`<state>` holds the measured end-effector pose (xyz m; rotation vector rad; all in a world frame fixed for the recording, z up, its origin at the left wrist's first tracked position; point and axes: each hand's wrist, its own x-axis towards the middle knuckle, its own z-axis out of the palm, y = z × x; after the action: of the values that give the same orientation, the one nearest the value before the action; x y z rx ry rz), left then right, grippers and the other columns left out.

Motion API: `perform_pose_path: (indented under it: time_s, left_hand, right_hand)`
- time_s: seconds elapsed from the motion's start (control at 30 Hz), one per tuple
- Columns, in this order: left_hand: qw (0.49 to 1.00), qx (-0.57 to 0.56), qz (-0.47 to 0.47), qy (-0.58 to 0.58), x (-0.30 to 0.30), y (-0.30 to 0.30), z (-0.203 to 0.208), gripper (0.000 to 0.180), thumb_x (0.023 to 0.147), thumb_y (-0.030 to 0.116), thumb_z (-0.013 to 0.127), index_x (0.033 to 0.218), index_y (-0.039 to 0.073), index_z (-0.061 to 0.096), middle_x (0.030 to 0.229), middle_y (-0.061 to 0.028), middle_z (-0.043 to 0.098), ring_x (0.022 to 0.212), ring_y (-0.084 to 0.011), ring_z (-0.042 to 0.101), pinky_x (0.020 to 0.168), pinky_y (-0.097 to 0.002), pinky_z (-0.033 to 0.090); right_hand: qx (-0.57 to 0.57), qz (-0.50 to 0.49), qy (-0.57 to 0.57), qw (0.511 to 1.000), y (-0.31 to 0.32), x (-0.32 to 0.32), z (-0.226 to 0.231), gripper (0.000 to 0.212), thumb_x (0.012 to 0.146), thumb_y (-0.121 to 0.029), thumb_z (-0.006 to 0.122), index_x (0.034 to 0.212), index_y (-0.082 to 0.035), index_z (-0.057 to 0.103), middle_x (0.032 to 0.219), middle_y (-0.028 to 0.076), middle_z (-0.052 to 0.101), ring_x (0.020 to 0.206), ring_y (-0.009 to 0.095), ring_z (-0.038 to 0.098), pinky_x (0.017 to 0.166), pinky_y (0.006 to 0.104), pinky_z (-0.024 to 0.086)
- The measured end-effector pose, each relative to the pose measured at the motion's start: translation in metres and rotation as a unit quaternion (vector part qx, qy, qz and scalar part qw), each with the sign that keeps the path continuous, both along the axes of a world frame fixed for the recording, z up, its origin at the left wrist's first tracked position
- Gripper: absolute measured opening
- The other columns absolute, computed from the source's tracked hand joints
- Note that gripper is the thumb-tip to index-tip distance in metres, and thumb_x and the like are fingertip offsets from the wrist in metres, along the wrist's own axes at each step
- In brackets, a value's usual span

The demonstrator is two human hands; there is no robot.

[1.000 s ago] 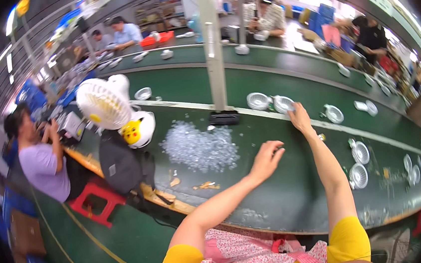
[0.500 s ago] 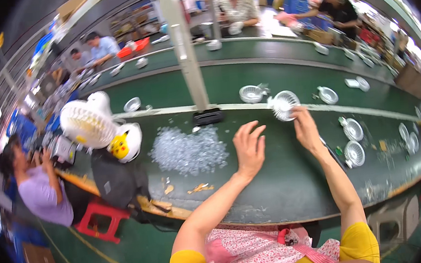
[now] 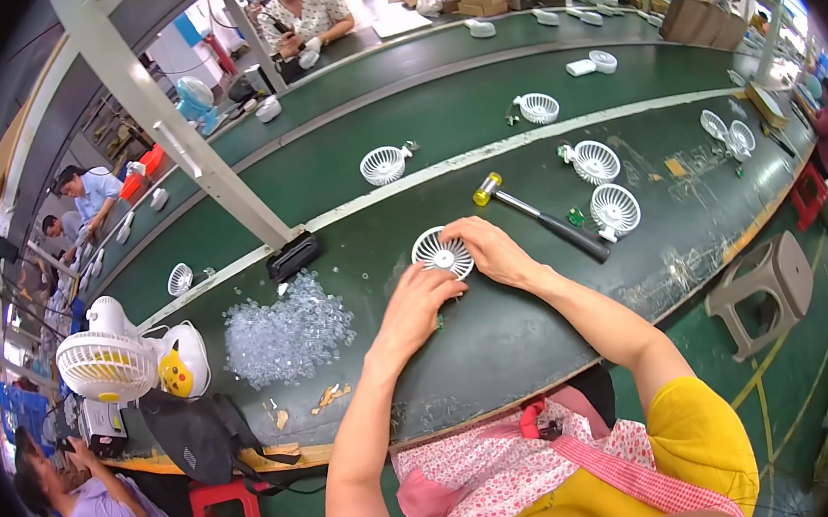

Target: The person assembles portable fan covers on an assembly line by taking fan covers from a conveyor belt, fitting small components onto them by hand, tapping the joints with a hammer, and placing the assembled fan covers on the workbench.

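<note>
A round white slatted fan housing (image 3: 442, 252) is between my hands, low over the dark green worktop. My right hand (image 3: 495, 251) grips its right rim, fingers bent over the edge. At the near rim, my left hand (image 3: 417, 309) has its fingers curled against the housing, covering part of it. A bit of green, perhaps a circuit board (image 3: 440, 323), shows just below the left fingers. To the left lies a pile of small clear plastic pieces (image 3: 287, 331). A hammer (image 3: 540, 215) with a yellow head and black handle rests beyond my right hand.
More fan housings (image 3: 615, 209) lie to the right, others on the green conveyor (image 3: 460, 107). A metal post (image 3: 176, 132) rises at the far left of the table. A white desk fan (image 3: 108, 359) and a black bag (image 3: 191, 431) stand left. Several people work around.
My view has turned right. The right hand has brought the fan housing from the conveyor edge to the table before me, and my left hand has closed onto it.
</note>
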<state>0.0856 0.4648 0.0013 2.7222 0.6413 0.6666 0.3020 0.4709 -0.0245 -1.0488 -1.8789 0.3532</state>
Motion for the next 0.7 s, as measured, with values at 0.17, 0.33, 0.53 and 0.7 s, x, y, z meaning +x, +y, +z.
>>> perform_pose_path:
  time_s: [0.17,0.33,0.53,0.7]
  left_hand:
    - [0.993,0.073,0.080,-0.047,0.001,0.001,-0.014,0.035,0.083,0.004,0.060,0.115,0.012,0.069,0.105,-0.0073,0.065,0.101,-0.0262,0.061,0.089,-0.0390,0.045]
    - [0.975,0.096,0.137,-0.148,0.006,0.009,-0.015,0.039,0.082,-0.001,0.064,0.121,0.007,0.065,0.098,-0.0090,0.062,0.092,-0.0270,0.060,0.081,-0.0396,0.046]
    - [0.968,0.117,0.169,-0.144,0.008,0.005,-0.017,0.026,0.080,0.001,0.069,0.105,0.006,0.063,0.098,-0.0073,0.063,0.090,-0.0257,0.059,0.079,-0.0385,0.044]
    - [0.958,0.161,0.202,-0.125,0.007,0.006,-0.016,0.027,0.078,0.002,0.070,0.104,0.006,0.064,0.095,-0.0060,0.062,0.090,-0.0245,0.058,0.077,-0.0387,0.043]
  right_hand:
    - [0.018,-0.033,0.079,0.996,-0.006,-0.011,0.003,0.021,0.096,0.000,0.055,0.116,0.000,0.059,0.120,0.014,0.059,0.109,0.028,0.061,0.093,0.0350,0.049]
    - [-0.255,0.053,0.173,0.950,-0.022,-0.016,0.017,0.030,0.096,-0.017,0.066,0.117,0.002,0.056,0.107,0.012,0.067,0.098,0.017,0.064,0.093,0.0313,0.051]
    - [-0.312,0.041,0.135,0.940,-0.031,-0.024,0.023,0.021,0.097,-0.014,0.061,0.109,0.003,0.062,0.089,0.013,0.070,0.084,0.020,0.068,0.077,0.0342,0.053]
    - [-0.102,0.014,0.014,0.995,-0.039,-0.028,0.015,0.016,0.094,-0.012,0.061,0.101,0.002,0.065,0.088,0.021,0.069,0.080,0.037,0.068,0.070,0.0400,0.053]
